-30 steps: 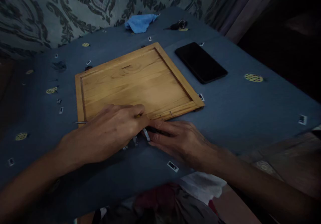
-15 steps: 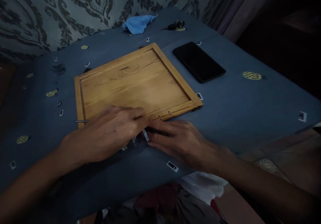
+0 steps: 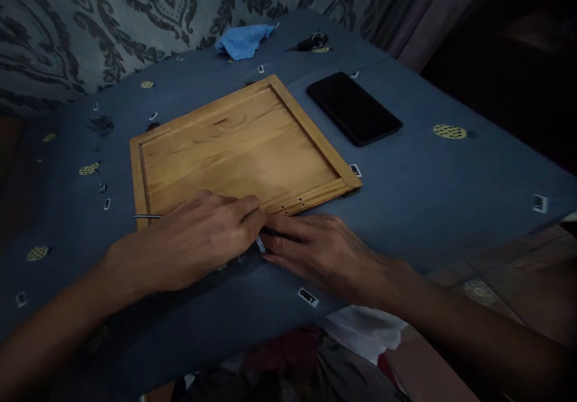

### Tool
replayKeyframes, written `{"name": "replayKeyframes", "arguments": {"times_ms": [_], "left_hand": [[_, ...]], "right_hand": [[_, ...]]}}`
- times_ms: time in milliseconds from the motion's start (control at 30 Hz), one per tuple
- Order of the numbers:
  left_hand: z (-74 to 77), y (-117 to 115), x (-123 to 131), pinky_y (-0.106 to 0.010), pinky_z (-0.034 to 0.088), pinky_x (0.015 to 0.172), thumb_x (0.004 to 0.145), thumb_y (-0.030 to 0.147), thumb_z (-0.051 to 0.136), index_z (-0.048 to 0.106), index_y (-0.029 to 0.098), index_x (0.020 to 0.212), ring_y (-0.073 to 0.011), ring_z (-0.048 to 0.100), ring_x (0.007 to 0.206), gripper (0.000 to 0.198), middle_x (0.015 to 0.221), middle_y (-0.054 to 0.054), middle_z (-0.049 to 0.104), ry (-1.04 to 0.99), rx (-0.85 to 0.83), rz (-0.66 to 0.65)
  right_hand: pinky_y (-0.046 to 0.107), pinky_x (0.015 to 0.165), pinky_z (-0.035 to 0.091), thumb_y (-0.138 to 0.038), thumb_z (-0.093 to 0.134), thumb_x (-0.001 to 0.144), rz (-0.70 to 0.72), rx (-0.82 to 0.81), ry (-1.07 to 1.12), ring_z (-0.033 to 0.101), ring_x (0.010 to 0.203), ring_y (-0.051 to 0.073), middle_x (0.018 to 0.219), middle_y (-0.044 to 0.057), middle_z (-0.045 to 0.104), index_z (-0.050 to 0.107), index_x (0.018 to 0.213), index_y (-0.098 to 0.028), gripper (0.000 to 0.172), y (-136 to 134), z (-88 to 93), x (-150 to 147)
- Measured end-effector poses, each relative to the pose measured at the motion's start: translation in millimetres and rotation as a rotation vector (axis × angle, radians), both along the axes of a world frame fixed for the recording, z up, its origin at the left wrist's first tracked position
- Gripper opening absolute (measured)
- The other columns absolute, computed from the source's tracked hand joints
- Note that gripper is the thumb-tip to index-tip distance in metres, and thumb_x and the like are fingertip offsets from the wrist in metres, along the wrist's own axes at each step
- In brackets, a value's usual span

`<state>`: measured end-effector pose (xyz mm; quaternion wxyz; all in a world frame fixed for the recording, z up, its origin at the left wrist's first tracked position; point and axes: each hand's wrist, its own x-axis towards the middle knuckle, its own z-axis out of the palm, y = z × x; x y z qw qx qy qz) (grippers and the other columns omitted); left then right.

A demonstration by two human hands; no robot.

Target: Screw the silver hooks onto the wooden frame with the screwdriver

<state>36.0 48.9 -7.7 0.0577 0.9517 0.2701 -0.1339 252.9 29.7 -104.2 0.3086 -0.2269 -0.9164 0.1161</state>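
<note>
One blue-covered desk [image 3: 406,210] carries a framed wooden panel [image 3: 225,155], lying flat directly beyond your hands. Its longer sides appear to run left to right, the near one slanting away from you towards the right. Your left hand [image 3: 202,234], the nearer, is curled and overlaps this near edge; your right hand [image 3: 320,252] lies on your side of it, thumb and fingers bent narrow, fingertips meeting the left's. A thin metal rod [image 3: 148,216], apparently held in your left, projects leftward across the panel's frame. A small pale strip [image 3: 260,244] shows between your hands, against your right fingertips; whether they grip it is not discernible.
</note>
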Motion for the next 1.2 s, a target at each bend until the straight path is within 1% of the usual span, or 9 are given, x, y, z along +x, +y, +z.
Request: {"name": "replayKeyframes", "arguments": {"times_ms": [267, 433, 500, 567, 667, 833, 933, 1100, 1200], "left_hand": [[0.2, -3, -1, -0.033, 0.043, 0.063, 0.078, -0.008, 0.049, 0.057, 0.014, 0.121, -0.0225, 0.067, 0.083, 0.049, 0.109, -0.007, 0.066, 0.044, 0.030, -0.018], [-3.6, -3, -2, -0.032, 0.039, 0.061, 0.081, -0.007, 0.051, 0.058, 0.017, 0.112, -0.0192, 0.063, 0.075, 0.040, 0.101, -0.004, 0.065, -0.009, 0.004, 0.044], [-4.0, -1, -5, -0.031, 0.042, 0.063, 0.089, -0.001, 0.050, 0.058, 0.019, 0.113, -0.0191, 0.064, 0.079, 0.032, 0.102, -0.004, 0.066, -0.053, -0.048, 0.098], [-1.1, 0, -9, -0.030, 0.046, 0.068, 0.101, 0.012, 0.047, 0.058, 0.020, 0.114, -0.0189, 0.066, 0.086, 0.019, 0.103, -0.003, 0.067, -0.156, -0.107, 0.169], [9.7, -1, -14, -0.029, 0.050, 0.073, 0.108, 0.024, 0.040, 0.057, 0.023, 0.118, -0.0166, 0.065, 0.088, 0.020, 0.102, -0.002, 0.066, -0.374, -0.122, 0.269], [25.6, -15, -11, -0.030, 0.052, 0.071, 0.107, 0.020, 0.040, 0.056, 0.032, 0.120, -0.0151, 0.063, 0.083, 0.024, 0.097, 0.000, 0.064, -0.690, 0.026, 0.482], [23.6, -20, -8, -0.033, 0.056, 0.080, 0.105, 0.016, 0.040, 0.053, 0.033, 0.116, -0.0156, 0.067, 0.091, 0.025, 0.097, 0.001, 0.065, -0.826, 0.043, 0.493], [19.9, -14, -18, -0.036, 0.059, 0.093, 0.107, 0.020, 0.029, 0.049, 0.030, 0.127, -0.0178, 0.069, 0.107, 0.030, 0.112, -0.004, 0.069, -0.629, -0.031, 0.382], [24.1, -12, -21, -0.038, 0.061, 0.092, 0.107, 0.019, 0.026, 0.042, 0.030, 0.136, -0.0188, 0.067, 0.110, 0.035, 0.114, -0.006, 0.068, -0.483, 0.047, 0.315]], "right_hand": [[0.029, 0.066, 0.061, -0.025, 0.050, 0.108, 0.001, -0.004, -0.022, 0.076, 0.082, 0.015, 0.113, 0.007, 0.078, 0.072, 0.099, -0.016, 0.026, 1, -1.2, 0], [0.028, 0.064, 0.061, -0.025, 0.051, 0.108, -0.004, -0.009, -0.017, 0.075, 0.078, 0.015, 0.112, 0.007, 0.078, 0.073, 0.097, -0.016, 0.026, 1, -0.3, 0], [0.029, 0.068, 0.063, -0.024, 0.051, 0.107, -0.008, -0.012, -0.024, 0.076, 0.082, 0.016, 0.121, 0.009, 0.077, 0.074, 0.097, -0.016, 0.026, 0, 0.4, 0], [0.029, 0.072, 0.065, -0.023, 0.051, 0.107, -0.010, -0.007, -0.019, 0.077, 0.087, 0.016, 0.126, 0.011, 0.076, 0.074, 0.099, -0.016, 0.025, 0, 1.3, 1], [0.029, 0.072, 0.066, -0.022, 0.052, 0.107, -0.015, 0.006, -0.009, 0.078, 0.085, 0.016, 0.126, 0.010, 0.077, 0.075, 0.102, -0.016, 0.024, 0, 2.0, 1], [0.030, 0.072, 0.066, -0.021, 0.057, 0.105, -0.020, 0.006, 0.005, 0.080, 0.087, 0.018, 0.131, 0.011, 0.075, 0.076, 0.108, -0.015, 0.020, -1, 1.3, 0], [0.031, 0.075, 0.067, -0.020, 0.056, 0.105, -0.013, 0.002, 0.006, 0.080, 0.092, 0.019, 0.132, 0.011, 0.074, 0.076, 0.111, -0.015, 0.022, -1, 1.6, 0], [0.028, 0.077, 0.067, -0.020, 0.054, 0.106, -0.025, 0.018, -0.004, 0.080, 0.092, 0.017, 0.132, 0.010, 0.075, 0.076, 0.112, -0.016, 0.023, -1, 2.7, 1], [0.029, 0.076, 0.067, -0.022, 0.054, 0.106, -0.030, 0.027, 0.002, 0.080, 0.088, 0.017, 0.131, 0.010, 0.075, 0.077, 0.110, -0.017, 0.023, -1, 2.0, 1]]}}
